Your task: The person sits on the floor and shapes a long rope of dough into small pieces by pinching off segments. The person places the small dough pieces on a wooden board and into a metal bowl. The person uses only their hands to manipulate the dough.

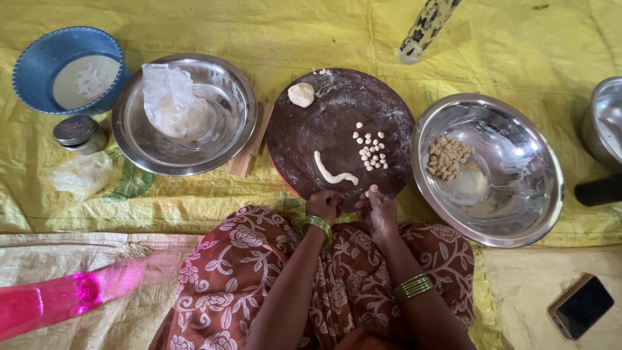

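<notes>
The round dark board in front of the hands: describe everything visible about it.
The round board is dark brown, looks wooden, and lies flat on the yellow sheet, dusted with flour. On it sit a dough ball near the far edge, a thin dough rope and a cluster of small dough pellets. The left hand and right hand are at its near edge. A steel bowl lies close on one side.

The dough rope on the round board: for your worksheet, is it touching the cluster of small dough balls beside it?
Apart. The head view shows bare dark board between the dough rope and the small dough balls.
</notes>
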